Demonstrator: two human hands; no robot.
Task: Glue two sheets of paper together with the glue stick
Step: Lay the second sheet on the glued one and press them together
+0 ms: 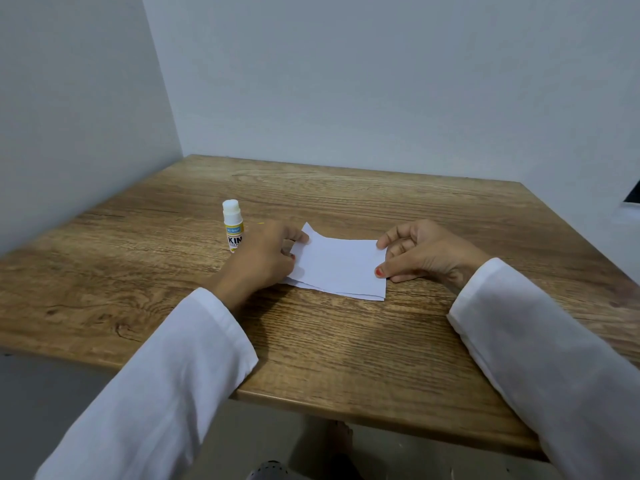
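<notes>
Two white paper sheets (337,266) lie stacked on the wooden table (346,358), the lower one showing along the near edge. My left hand (263,258) pinches the upper sheet's left edge, whose far corner curls up. My right hand (422,251) pinches the sheets' right edge between thumb and forefinger. A glue stick (233,225) stands upright and uncapped just left of my left hand, white glue showing at its top; my hand hides part of its label.
Walls close off the table at the back and left. The table's near edge runs under my forearms. A dark object (632,195) shows at the right frame edge. Feet and floor are visible below the table.
</notes>
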